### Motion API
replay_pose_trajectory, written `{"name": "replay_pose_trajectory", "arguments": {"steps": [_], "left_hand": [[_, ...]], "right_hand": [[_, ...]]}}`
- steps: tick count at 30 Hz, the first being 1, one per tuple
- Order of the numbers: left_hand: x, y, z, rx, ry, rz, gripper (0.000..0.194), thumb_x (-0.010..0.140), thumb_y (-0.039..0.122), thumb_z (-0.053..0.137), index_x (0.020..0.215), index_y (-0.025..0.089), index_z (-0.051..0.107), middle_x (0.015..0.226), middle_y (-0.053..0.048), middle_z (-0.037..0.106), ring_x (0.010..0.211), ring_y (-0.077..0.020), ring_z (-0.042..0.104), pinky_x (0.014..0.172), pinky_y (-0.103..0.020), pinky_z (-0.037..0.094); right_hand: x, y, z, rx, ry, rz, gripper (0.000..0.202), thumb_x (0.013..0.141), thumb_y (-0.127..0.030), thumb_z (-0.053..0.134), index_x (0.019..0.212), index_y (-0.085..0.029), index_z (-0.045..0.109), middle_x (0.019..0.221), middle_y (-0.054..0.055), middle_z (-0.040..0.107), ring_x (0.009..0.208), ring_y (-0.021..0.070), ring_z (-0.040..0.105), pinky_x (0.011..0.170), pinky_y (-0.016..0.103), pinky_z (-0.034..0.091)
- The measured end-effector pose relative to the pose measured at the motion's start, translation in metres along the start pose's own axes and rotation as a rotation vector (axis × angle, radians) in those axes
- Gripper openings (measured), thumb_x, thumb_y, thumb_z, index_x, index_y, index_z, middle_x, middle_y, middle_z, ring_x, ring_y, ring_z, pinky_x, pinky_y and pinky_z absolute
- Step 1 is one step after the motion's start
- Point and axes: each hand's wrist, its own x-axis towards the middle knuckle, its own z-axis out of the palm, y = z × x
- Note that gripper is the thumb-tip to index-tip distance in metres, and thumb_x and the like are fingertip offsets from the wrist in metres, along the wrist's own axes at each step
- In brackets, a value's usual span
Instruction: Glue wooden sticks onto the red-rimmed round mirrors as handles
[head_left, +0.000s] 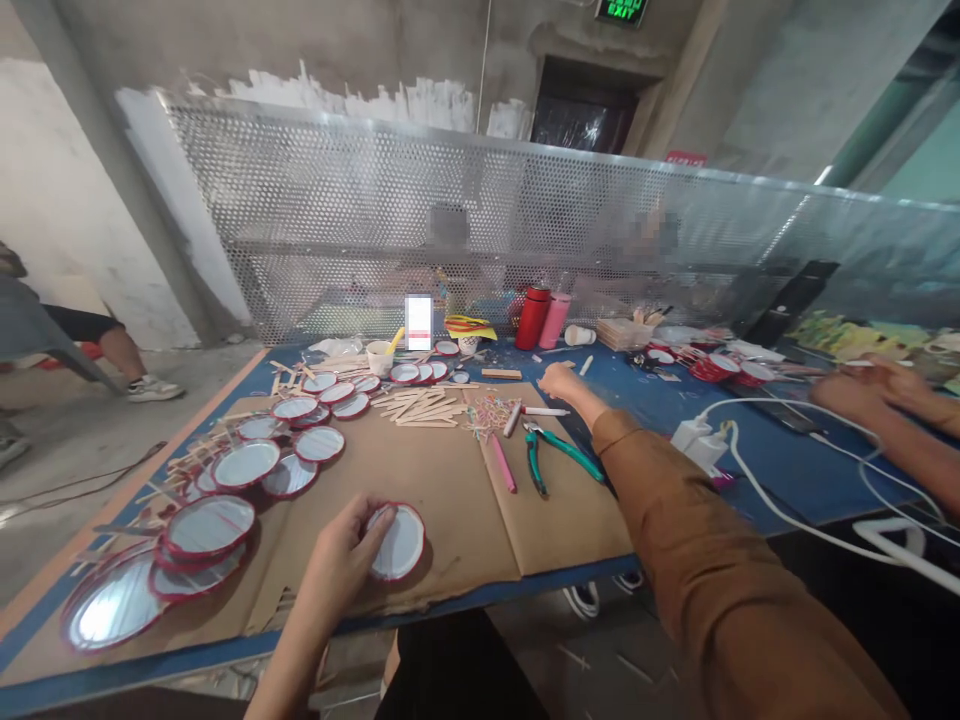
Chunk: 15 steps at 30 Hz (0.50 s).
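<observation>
My left hand [355,535] is pinching a red-rimmed disc [401,543] left of the green-handled pliers [568,453], likely light, best rim-held; right hand [559,382] unclear.

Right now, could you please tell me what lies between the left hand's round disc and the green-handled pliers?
The head view shows brown cardboard, then a pink pen-like stick, between the round disc and the green-handled pliers.
</observation>
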Motion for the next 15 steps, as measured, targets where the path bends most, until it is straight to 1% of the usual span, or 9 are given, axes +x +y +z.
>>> {"name": "replay_pose_trajectory", "arguments": {"steps": [1,2,5,6,8,10,12,15], "left_hand": [[0.004,0.001,0.0,0.013,0.007,-0.008,0.036,0.08,0.051,0.053,0.08,0.017,0.065,0.07,-0.003,0.065,0.065,-0.0161,0.058,0.06,-0.024,0.044],[0.007,0.003,0.0,0.02,0.004,-0.024,0.035,0.079,0.05,0.053,0.078,0.017,0.064,0.067,-0.002,0.063,0.064,-0.0161,0.057,0.059,-0.024,0.043],[0.017,0.003,0.001,-0.058,-0.02,-0.038,0.033,0.077,0.046,0.056,0.079,0.014,0.063,0.069,-0.003,0.063,0.064,-0.0155,0.056,0.059,-0.024,0.042],[0.018,0.001,0.002,-0.095,0.001,-0.032,0.033,0.077,0.045,0.055,0.081,0.014,0.063,0.071,-0.004,0.063,0.065,-0.0152,0.056,0.059,-0.024,0.042],[0.018,-0.003,0.003,-0.146,0.084,-0.023,0.034,0.079,0.046,0.055,0.085,0.014,0.062,0.07,-0.003,0.061,0.064,-0.0143,0.054,0.058,-0.023,0.04],[0.014,-0.007,0.005,-0.164,0.124,-0.007,0.033,0.079,0.045,0.055,0.088,0.014,0.061,0.07,-0.002,0.061,0.064,-0.0141,0.053,0.058,-0.023,0.039],[0.011,-0.009,0.007,-0.171,0.145,0.004,0.031,0.079,0.045,0.055,0.088,0.015,0.061,0.071,-0.002,0.061,0.065,-0.0143,0.053,0.059,-0.023,0.039],[0.008,-0.011,0.008,-0.17,0.152,0.019,0.029,0.079,0.044,0.055,0.086,0.016,0.061,0.072,-0.001,0.06,0.065,-0.0142,0.053,0.059,-0.024,0.039]], "right_hand": [[-0.005,-0.007,0.0,0.021,0.034,-0.006,0.022,0.089,-0.026,0.056,0.082,-0.009,0.068,0.066,0.009,0.068,0.064,0.0192,0.067,0.055,0.023,0.046],[-0.012,-0.016,0.001,0.043,0.072,-0.014,0.022,0.089,-0.025,0.054,0.082,-0.009,0.068,0.063,0.008,0.068,0.06,0.0173,0.067,0.052,0.021,0.043],[-0.033,-0.043,0.01,0.101,0.12,-0.083,0.018,0.086,-0.022,0.054,0.087,-0.012,0.069,0.065,0.005,0.07,0.056,0.0136,0.065,0.05,0.018,0.04],[-0.04,-0.051,0.013,0.107,0.12,-0.104,0.016,0.084,-0.02,0.055,0.085,-0.012,0.069,0.064,0.004,0.07,0.056,0.0135,0.065,0.05,0.018,0.039],[-0.053,-0.063,0.019,0.103,0.119,-0.134,0.013,0.079,-0.017,0.058,0.076,-0.013,0.07,0.059,0.004,0.069,0.057,0.0141,0.064,0.051,0.018,0.039],[-0.064,-0.072,0.026,0.089,0.125,-0.15,0.012,0.077,-0.014,0.058,0.072,-0.014,0.069,0.056,0.004,0.068,0.06,0.0142,0.065,0.052,0.018,0.039],[-0.073,-0.076,0.032,0.072,0.148,-0.145,0.012,0.076,-0.013,0.058,0.073,-0.015,0.069,0.058,0.003,0.068,0.063,0.014,0.065,0.055,0.018,0.038],[-0.08,-0.078,0.043,0.038,0.237,-0.103,0.016,0.078,-0.011,0.054,0.077,-0.016,0.07,0.074,0.006,0.072,0.073,0.0153,0.066,0.059,0.02,0.038]]}}
